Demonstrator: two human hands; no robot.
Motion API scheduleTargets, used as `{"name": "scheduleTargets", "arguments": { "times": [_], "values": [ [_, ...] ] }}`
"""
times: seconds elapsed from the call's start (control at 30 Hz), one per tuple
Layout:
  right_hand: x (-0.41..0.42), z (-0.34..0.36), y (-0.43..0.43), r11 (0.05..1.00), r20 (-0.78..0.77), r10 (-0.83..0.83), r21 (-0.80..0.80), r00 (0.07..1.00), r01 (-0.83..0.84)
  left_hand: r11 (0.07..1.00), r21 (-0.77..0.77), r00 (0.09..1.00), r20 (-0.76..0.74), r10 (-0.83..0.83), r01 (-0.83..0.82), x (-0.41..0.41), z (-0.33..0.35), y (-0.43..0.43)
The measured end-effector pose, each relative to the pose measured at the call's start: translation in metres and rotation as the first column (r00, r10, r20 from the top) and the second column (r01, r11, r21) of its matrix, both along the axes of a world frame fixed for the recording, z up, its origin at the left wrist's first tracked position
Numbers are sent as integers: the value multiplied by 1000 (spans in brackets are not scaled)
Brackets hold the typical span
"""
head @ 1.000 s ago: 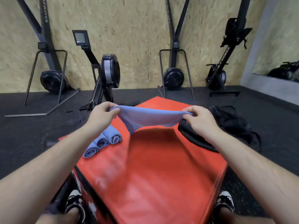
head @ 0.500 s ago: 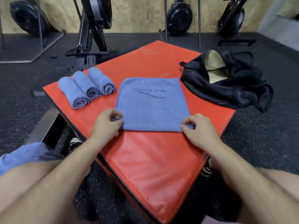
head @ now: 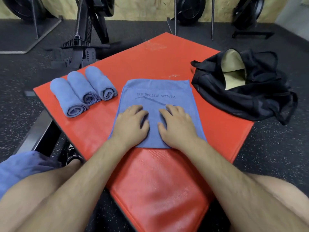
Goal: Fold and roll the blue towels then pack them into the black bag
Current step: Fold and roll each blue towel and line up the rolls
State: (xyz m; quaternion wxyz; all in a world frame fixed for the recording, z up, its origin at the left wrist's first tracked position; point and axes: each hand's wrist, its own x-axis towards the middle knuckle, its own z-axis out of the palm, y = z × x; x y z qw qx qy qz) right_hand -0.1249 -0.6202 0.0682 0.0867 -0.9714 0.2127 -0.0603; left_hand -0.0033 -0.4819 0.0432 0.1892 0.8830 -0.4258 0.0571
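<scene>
The left hand (head: 132, 124) and right hand (head: 175, 126) press flat, pinching nothing, on the folded towel (head: 157, 91) at mat (head: 150, 61) centre, bag (head: 234, 96) at 2 o'clock; uneven pressure may skew the offset layers, producing a crooked, loose roll.

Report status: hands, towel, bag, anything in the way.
Left hand and right hand flat on the folded towel, pressing. Three rolled towels beside it on the mat. Black bag open, path to it bare.

Red mat (head: 150, 64); rowing machines (head: 90, 22) behind
</scene>
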Motion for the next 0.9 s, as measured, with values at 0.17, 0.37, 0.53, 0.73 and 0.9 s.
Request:
{"name": "scheduleTargets", "arguments": {
  "times": [0.17, 0.37, 0.53, 0.73, 0.9],
  "values": [
    [16, -11, -7, 998, -120, -37, -45, 992, 32, 996, 86, 999, -13, 35, -34, -3, -8, -9],
    [1, 8, 1, 1000, -162, 10, 6, 987, -9, 991, 118, 997, 22, -68, 65, -6, 11, 4],
    [-44, 27, 33, 991, -239, 109, 105, 965, -86, 983, 62, 985, -25, -173, 174, -31, 21, 21],
    [-45, 26, 18, 994, -129, 110, 10, 986, -110, 992, -63, 994, -25, -110, 108, -20, 10, 20],
    [-4, 19, -35, 998, -157, 36, -51, 987, -44, 989, 101, 992, -81, -99, 107, 37, 8, -4]
  ]
}}
